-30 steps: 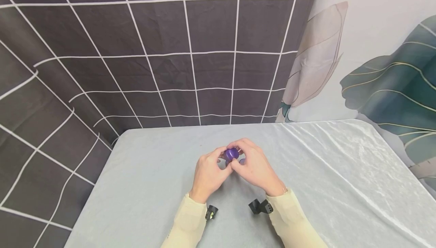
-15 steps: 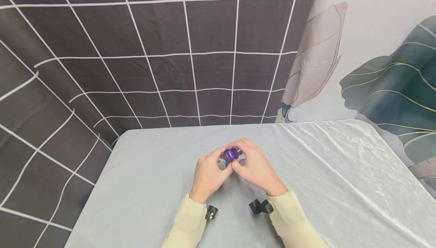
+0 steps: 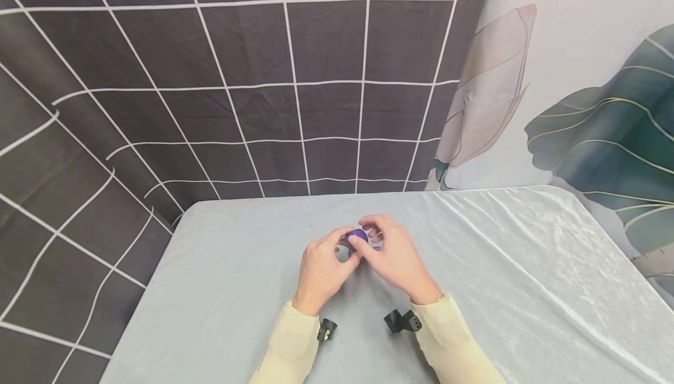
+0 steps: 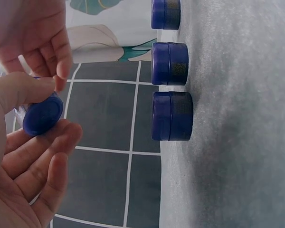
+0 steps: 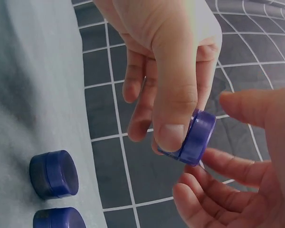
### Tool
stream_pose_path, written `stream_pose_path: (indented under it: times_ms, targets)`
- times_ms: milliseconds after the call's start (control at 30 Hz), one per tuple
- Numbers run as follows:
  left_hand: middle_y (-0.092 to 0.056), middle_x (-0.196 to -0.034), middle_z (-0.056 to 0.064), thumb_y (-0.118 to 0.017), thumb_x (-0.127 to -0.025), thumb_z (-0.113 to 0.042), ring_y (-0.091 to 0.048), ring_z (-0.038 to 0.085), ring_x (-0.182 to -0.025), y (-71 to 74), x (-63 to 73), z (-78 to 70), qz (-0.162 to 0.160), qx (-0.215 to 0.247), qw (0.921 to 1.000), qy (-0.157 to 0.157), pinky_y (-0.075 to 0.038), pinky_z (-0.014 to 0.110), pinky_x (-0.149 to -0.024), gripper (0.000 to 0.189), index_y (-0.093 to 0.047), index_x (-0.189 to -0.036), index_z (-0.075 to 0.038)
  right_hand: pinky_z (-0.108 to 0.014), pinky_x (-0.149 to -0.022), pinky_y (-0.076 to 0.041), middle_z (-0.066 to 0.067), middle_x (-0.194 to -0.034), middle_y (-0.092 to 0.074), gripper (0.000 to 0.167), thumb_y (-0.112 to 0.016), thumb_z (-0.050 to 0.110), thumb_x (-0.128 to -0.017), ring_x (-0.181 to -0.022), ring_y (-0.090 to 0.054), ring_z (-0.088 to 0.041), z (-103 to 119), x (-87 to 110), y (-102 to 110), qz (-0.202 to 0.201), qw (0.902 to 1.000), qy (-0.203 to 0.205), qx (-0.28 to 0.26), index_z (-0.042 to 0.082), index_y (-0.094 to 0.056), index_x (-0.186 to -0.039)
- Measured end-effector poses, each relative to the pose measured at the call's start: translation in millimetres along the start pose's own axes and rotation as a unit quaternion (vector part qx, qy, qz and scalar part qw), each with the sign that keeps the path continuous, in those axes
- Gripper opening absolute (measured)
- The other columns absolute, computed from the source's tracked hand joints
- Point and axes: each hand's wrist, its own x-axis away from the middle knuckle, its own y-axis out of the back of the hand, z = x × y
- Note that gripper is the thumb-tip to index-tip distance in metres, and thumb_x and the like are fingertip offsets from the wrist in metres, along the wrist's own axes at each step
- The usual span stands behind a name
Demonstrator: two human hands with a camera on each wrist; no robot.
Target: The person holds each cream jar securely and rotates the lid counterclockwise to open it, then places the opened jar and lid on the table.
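Note:
A small purple-blue screw-lid jar (image 5: 199, 137) is held above the table, tilted. My left hand (image 3: 321, 270) pinches it between thumb and fingers; the left wrist view shows the jar's flat round blue face (image 4: 42, 116). Around the jar's other side, my right hand (image 3: 397, 258) has its fingers spread. In the right wrist view the right thumb (image 5: 242, 107) stands apart from the jar, while the fingers lie just below it; whether one touches cannot be told. Similar closed jars (image 4: 172, 116) stand in a row on the table, mostly hidden by the hands in the head view.
A pale grey velvety cloth (image 3: 226, 290) covers the table. Behind it hangs a dark curtain (image 3: 326, 38) with a white grid, and at the right a white curtain (image 3: 568, 33) with leaf prints. Black camera mounts (image 3: 402, 320) sit at both wrists.
My right hand's fingers have come off the jar and spread to the right, and its thumb has shifted leftward in front of the jar. The left hand keeps its hold and place.

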Motion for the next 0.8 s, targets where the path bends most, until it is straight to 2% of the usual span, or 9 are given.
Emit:
stream_pose_path:
  times_ms: [300, 800]
  targets:
    - [-0.077, -0.094, 0.002, -0.083, -0.078, -0.018, -0.072, 0.014, -0.076, -0.4, -0.3, -0.2, -0.007, -0.001, 1.0000, -0.005, -0.056, 0.030, -0.066, 0.032, -0.075, -0.108, -0.010, -0.029, -0.065, -0.049, 0.002, -0.081, -0.063, 0.032, -0.078, 0.031, -0.085, -0.070, -0.058, -0.011, 1.3, -0.3, -2.3, -0.018, 0.9996, -0.022, 0.006, 0.005, -0.072, -0.102]
    - [-0.077, -0.094, 0.002, -0.084, -0.077, -0.018, -0.071, 0.013, -0.075, -0.5, 0.1, -0.7, -0.012, -0.007, 0.9999, -0.002, -0.056, 0.030, -0.067, 0.034, -0.075, -0.108, -0.009, -0.027, -0.064, -0.049, 0.003, -0.078, -0.063, 0.026, -0.079, 0.028, -0.084, -0.068, -0.058, -0.010, 3.7, 0.5, -5.2, -0.028, 0.9991, -0.032, 0.005, 0.006, -0.073, -0.097]
